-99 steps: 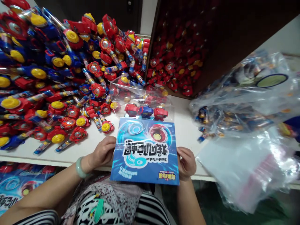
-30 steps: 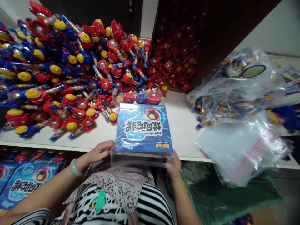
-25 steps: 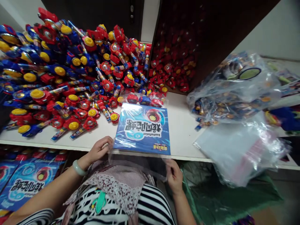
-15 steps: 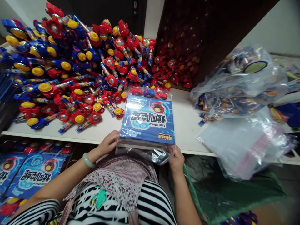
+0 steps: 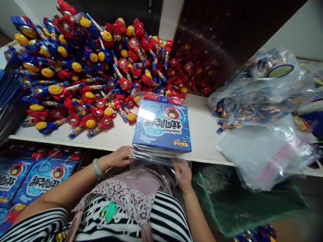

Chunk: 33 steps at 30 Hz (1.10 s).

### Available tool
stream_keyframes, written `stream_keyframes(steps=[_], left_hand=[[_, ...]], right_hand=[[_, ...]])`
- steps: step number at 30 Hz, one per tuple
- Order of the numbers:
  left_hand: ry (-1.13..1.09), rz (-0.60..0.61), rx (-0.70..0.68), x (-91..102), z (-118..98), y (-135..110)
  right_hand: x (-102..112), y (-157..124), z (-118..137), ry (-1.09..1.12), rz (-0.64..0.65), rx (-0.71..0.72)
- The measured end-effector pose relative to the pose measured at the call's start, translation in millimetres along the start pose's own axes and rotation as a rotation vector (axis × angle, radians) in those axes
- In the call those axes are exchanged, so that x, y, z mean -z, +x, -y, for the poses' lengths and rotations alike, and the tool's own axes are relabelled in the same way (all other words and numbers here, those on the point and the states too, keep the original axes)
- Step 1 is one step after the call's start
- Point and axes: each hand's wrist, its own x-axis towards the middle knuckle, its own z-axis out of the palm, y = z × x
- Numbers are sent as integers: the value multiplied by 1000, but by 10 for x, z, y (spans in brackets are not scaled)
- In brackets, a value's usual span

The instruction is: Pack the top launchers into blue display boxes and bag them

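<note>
Resting on the bench point(image 5: 202, 132), a blue box point(image 5: 161, 126) with a spinning-top picture and lettering that is upside down to the viewer lies near the front edge, its printed face up. About three seconds ago both hands gripped its sides and its near end overhung the bench; now the hands are off those sides, on the clear film point(image 5: 153, 159) that trails from the box's near end toward the person's apron point(image 5: 143, 181). Compared with half a second ago, the right hand has moved in from the box's near right corner and sits lower, behind the film.

The left hand point(image 5: 119, 157), below a pale green bangle point(image 5: 98, 168), comes in from the left with its knuckles up and fingers curled nearly closed at the film's left edge; the fingertips are hidden, so the exact grip cannot be told. The right hand point(image 5: 182, 173) reaches up from below, fingers partly bent and covered by film; blur and glare make it impossible to tell how far open it is or whether it grips.

Red and blue toys point(image 5: 75, 74) are heaped on the left, and flat clear bags point(image 5: 254, 154) lie on the right.
</note>
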Motion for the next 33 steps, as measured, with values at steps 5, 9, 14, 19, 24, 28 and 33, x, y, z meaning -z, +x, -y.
stream_keyframes(steps=[5,9,14,19,24,28,33], left_hand=[[-241,-403,284,24,-264,81],[-222,-694,473,160,-453,-135],[-21,-639,669,109,-438,-643],[23,-674,778,-68,-355,-697],[-49,-789,688,-66,-254,-730],[-7,-837,591,-30,-234,-898],[-112,-914,243,151,-248,-905]], right_hand=[[148,244,360,122,-160,-310],[415,42,544,182,-302,-584],[426,-398,530,143,-265,-668],[178,-414,503,192,-208,-677],[164,-410,483,241,-210,-684],[197,-478,484,169,-303,-559],[513,-324,476,92,-370,-140]])
